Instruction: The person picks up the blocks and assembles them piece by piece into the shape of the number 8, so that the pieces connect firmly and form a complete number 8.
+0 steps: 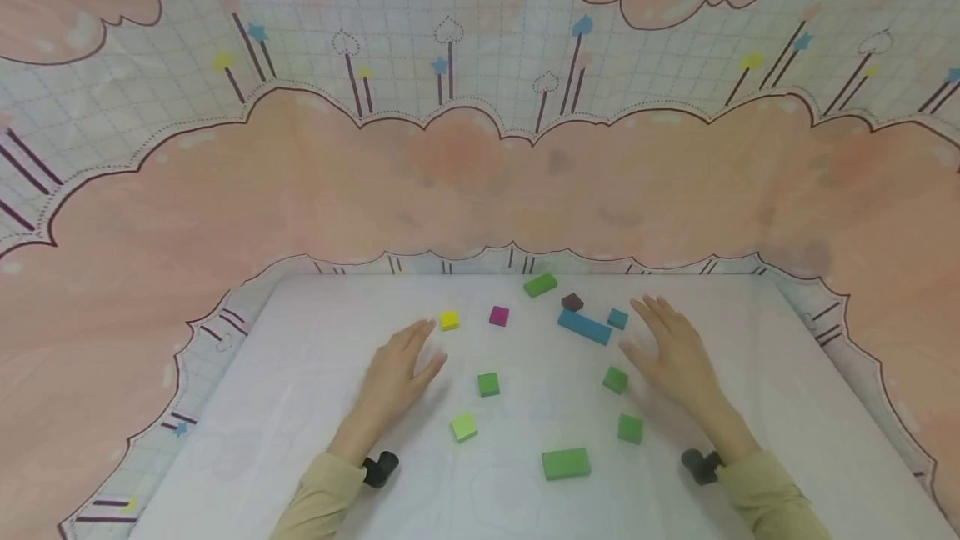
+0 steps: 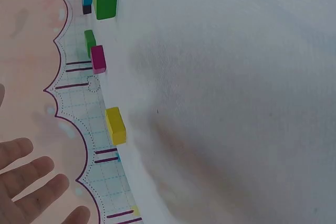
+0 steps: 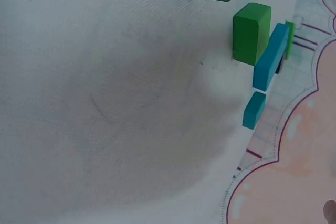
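My left hand [image 1: 396, 375] hovers over the left of the table, fingers extended and holding nothing. Nearest to its fingertips is a yellow block [image 1: 449, 321]; a magenta block [image 1: 499, 316] lies farther right. In the left wrist view, spread fingers [image 2: 39, 182] show at the lower left, apart from the blocks. My right hand [image 1: 675, 357] is likewise empty with extended fingers, just right of a small blue block [image 1: 617, 319] and a green block [image 1: 616, 380]. A long blue block [image 1: 585, 327] lies beyond them. The right wrist view catches only a fingertip [image 3: 329, 211].
Between the hands lie a green block [image 1: 488, 384], a light green block [image 1: 463, 427] and a larger green block [image 1: 566, 464]. Another green block [image 1: 630, 428] sits front right. Toward the back are a long green block [image 1: 540, 285] and a dark brown block [image 1: 572, 302]. Patterned cloth [image 1: 480, 182] hangs behind.
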The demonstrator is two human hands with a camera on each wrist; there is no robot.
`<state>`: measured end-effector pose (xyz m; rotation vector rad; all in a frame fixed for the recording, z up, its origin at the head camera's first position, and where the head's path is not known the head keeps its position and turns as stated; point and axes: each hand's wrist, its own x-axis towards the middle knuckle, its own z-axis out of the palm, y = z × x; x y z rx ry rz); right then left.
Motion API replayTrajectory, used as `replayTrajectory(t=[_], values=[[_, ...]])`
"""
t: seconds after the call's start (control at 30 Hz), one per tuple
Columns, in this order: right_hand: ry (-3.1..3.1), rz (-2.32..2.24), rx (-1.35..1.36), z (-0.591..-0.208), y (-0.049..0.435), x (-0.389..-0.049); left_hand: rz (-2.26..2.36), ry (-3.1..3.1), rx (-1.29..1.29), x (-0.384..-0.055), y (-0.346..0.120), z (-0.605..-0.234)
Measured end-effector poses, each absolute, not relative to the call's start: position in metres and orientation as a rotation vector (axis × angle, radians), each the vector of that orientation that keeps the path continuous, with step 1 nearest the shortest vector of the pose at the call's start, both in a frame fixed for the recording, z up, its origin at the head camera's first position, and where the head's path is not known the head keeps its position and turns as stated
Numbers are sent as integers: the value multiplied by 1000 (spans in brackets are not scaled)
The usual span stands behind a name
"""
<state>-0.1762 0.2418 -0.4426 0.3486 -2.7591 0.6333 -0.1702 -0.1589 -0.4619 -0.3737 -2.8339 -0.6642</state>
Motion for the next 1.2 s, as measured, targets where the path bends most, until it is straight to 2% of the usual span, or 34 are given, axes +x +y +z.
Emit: replayTrajectory(t=[1.2], values=[[-2986, 881, 321, -462, 238, -210, -925, -2967, -484, -168, -130, -470]])
